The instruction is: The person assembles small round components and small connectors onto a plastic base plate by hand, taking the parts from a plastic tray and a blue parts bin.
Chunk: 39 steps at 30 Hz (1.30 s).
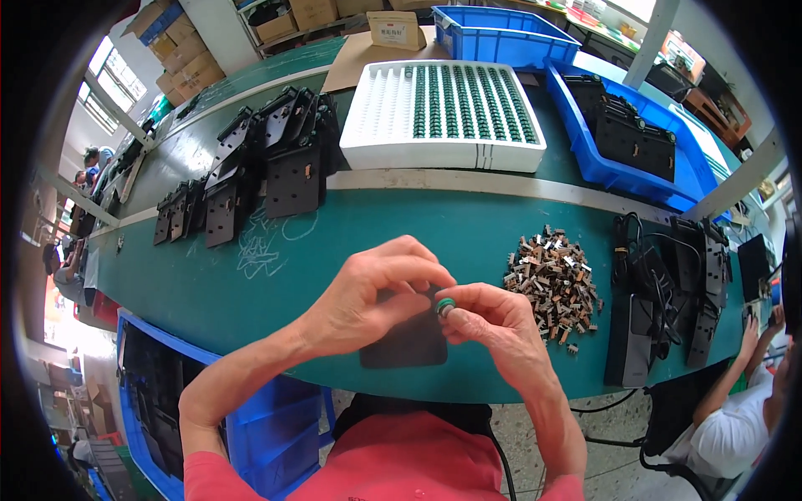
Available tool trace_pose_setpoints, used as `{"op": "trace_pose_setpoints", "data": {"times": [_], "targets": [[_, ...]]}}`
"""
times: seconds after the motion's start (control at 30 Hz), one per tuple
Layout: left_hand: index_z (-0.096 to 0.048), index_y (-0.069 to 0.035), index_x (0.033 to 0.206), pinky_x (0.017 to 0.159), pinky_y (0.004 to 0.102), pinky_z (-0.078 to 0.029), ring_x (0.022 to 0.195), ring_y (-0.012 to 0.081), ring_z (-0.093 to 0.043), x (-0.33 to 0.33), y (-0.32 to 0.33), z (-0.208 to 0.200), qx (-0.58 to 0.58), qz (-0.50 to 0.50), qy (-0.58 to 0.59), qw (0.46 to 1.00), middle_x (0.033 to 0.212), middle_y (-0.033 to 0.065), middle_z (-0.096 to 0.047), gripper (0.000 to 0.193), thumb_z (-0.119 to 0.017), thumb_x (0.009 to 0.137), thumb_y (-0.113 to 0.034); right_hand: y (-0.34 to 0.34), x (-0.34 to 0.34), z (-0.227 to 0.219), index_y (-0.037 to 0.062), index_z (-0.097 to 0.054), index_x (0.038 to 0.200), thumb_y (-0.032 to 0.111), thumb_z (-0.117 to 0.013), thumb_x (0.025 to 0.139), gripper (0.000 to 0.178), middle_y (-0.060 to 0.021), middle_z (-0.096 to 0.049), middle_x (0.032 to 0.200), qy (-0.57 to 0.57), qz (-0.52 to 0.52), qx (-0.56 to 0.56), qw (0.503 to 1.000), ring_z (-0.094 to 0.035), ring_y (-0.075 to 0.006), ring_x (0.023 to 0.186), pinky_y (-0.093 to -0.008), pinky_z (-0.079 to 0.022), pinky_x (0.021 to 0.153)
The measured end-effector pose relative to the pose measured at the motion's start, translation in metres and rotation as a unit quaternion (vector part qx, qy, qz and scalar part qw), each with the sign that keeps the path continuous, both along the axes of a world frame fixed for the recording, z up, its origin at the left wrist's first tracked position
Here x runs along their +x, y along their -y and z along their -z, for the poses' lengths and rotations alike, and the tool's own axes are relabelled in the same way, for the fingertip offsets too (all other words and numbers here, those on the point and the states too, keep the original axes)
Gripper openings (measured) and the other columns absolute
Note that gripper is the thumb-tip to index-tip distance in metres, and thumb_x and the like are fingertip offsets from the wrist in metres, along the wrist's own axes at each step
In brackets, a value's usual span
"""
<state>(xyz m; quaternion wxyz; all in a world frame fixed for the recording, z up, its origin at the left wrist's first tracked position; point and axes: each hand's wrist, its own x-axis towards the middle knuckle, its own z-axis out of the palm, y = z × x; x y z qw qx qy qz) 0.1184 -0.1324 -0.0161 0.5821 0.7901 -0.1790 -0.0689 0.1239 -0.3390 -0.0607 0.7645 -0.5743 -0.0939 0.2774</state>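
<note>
- My right hand (494, 321) pinches a small, round green-and-silver part (445, 307) on the near side of the white foam tray (418, 157).
- My left hand (374, 288), fingers bent, is just beside that part; I cannot tell whether it grips anything.
- Rows of dark green round pieces (474, 100) fill most of the tray.
- Right of the tray, a blue plastic bin (692, 169) holds flat black plates (631, 149).

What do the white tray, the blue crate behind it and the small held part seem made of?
White tray: probably foam, matte, given its thick walls.
Blue crate: likely moulded plastic, slightly glossy, judging by its ribbed walls.
Held part: silvery end, perhaps metal from its glint; green band's material unclear.
</note>
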Motion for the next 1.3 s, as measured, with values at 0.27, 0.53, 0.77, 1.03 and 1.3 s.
{"op": "trace_pose_setpoints", "data": {"times": [0.27, 0.53, 0.77, 1.03, 1.3], "targets": [[-0.069, -0.01, 0.109, 0.078, 0.0308, -0.048, 0.093, 0.0209, -0.055, -0.002, -0.006, 0.011, 0.131, 0.136, 0.065, 0.98, 0.102, 0.0069, -0.056, 0.038, -0.065, 0.076, 0.009, 0.005, 0.009, 0.005, -0.005, -0.064, 0.107, 0.013, -0.064, 0.088, 0.026, -0.0073, -0.066, 0.09, -0.028, -0.112, -0.005, 0.993, -0.061, -0.013, 0.08, -0.027, -0.051, 0.074], [-0.069, -0.008, 0.099, 0.076, 0.0324, -0.048, 0.093, 0.0212, -0.054, 0.0, -0.005, 0.015, 0.158, 0.118, 0.109, 0.974, 0.1, 0.0056, -0.056, 0.031, -0.072, 0.07, 0.003, 0.004, 0.011, 0.011, -0.0048, -0.063, 0.11, 0.012, -0.065, 0.087, 0.029, -0.0071, -0.066, 0.09, -0.032, -0.12, -0.006, 0.992, -0.061, -0.0131, 0.081, -0.0271, -0.051, 0.076], [-0.069, -0.005, 0.096, 0.075, 0.0292, -0.048, 0.085, 0.0186, -0.058, 0.008, -0.017, 0.019, 0.157, 0.023, 0.073, 0.985, 0.093, 0.0062, -0.059, 0.028, -0.071, 0.07, 0.006, 0.004, -0.001, 0.033, -0.0028, -0.062, 0.114, 0.006, -0.063, 0.087, 0.028, -0.0068, -0.066, 0.092, 0.007, -0.055, -0.069, 0.996, -0.063, -0.0114, 0.083, -0.0259, -0.052, 0.076], [-0.068, -0.002, 0.095, 0.075, 0.0271, -0.047, 0.086, 0.0147, -0.058, 0.031, -0.024, 0.045, 0.143, -0.075, 0.033, 0.986, 0.091, 0.004, -0.061, 0.023, -0.068, 0.074, 0.006, -0.002, -0.015, 0.042, -0.0015, -0.064, 0.108, -0.002, -0.062, 0.086, 0.022, -0.0061, -0.065, 0.087, 0.136, -0.015, -0.144, 0.98, -0.063, -0.01, 0.074, -0.0232, -0.053, 0.067], [-0.068, -0.003, 0.093, 0.072, 0.0275, -0.046, 0.081, 0.0156, -0.057, 0.035, -0.016, 0.057, 0.157, -0.076, 0.072, 0.982, 0.088, 0.0043, -0.059, 0.022, -0.069, 0.073, 0.005, -0.005, -0.016, 0.045, -0.0017, -0.063, 0.105, -0.005, -0.061, 0.085, 0.021, -0.0072, -0.062, 0.084, 0.218, 0.001, -0.15, 0.964, -0.063, -0.0125, 0.071, -0.0242, -0.053, 0.063]]}}
